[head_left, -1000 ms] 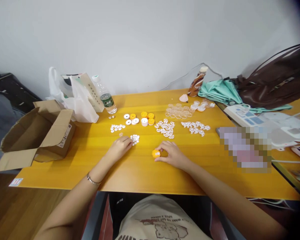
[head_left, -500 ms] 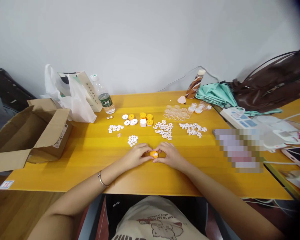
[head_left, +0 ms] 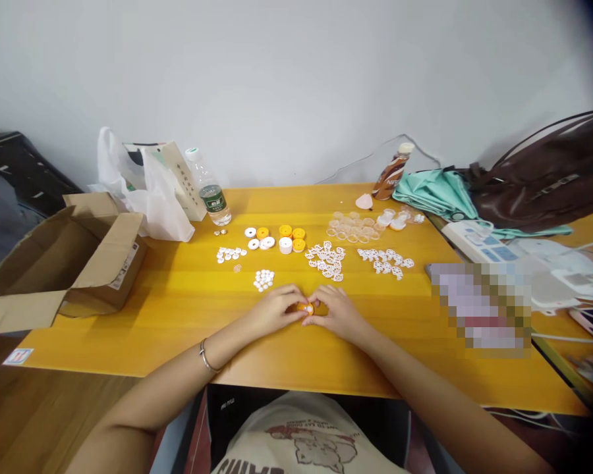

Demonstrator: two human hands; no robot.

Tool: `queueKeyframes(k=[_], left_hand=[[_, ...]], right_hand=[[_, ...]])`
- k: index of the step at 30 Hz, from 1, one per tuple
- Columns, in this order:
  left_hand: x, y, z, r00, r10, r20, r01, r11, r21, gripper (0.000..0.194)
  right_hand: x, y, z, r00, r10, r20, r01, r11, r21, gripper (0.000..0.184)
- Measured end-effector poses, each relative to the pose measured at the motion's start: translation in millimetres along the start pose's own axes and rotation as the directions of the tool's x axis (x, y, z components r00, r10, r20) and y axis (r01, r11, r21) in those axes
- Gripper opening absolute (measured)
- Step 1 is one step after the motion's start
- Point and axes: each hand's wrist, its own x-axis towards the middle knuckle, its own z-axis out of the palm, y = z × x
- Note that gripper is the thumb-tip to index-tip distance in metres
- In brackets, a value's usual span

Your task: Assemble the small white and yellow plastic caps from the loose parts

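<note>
Between my two hands, close to the front of the table, is a small round orange piece with white in its middle. My left hand pinches it from the left with thumb and fingers. My right hand closes on its right side, fingertips at the rim. Just beyond my left hand lies a cluster of small white round pieces. Past my right hand are white openwork pieces, with a second group of white openwork pieces farther right. Orange and white round cases stand behind, some stacked.
Clear plastic rings lie at the back right, near a brown drink bottle. A water bottle and an open cardboard box stand left. A power strip and a blurred-out flat item lie right.
My view has shifted slightly, so the table's things appear a little farther right. Both hands stay at the orange piece, and my left fingers now cover more of it.
</note>
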Motion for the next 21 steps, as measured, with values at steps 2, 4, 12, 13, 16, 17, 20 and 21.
queueKeyframes(k=[2,4,12,13,16,17,20,21], left_hand=[[6,0,1.8,1.0,0.016,0.025,-0.018,0.997,0.076,0.017],[11,2,3.3,0.999,0.013,0.05,-0.022,0.982,0.185,0.018],[10,17,7.0,0.991,0.049,0.127,-0.115,0.799,0.59,0.016],[8,17,7.8,0.989,0.074,0.13,-0.138,0.784,0.606,0.017],[7,14,9.4,0.981,0.144,0.128,-0.192,0.741,0.644,0.023],[6,14,9.4,0.979,0.161,0.125,-0.204,0.729,0.654,0.024],[7,12,9.0,0.972,0.198,0.128,-0.231,0.703,0.673,0.025],[8,11,9.1,0.971,0.203,0.128,-0.235,0.699,0.675,0.025]], right_hand=[[0,0,1,1.0,-0.001,-0.007,0.001,1.0,-0.004,0.037],[-1,1,1,1.0,0.004,-0.014,-0.004,1.0,-0.003,0.037],[-1,2,1,1.0,0.019,0.004,-0.019,1.0,-0.005,0.026],[-1,2,1,1.0,0.019,0.005,-0.019,1.0,-0.008,0.025],[-1,1,0,1.0,0.014,0.006,-0.014,1.0,-0.023,0.021],[-1,1,0,1.0,0.014,0.008,-0.014,1.0,-0.027,0.02],[0,0,0,1.0,0.021,0.011,-0.02,0.999,-0.043,0.019],[0,0,0,1.0,0.022,0.012,-0.022,0.999,-0.047,0.019]])
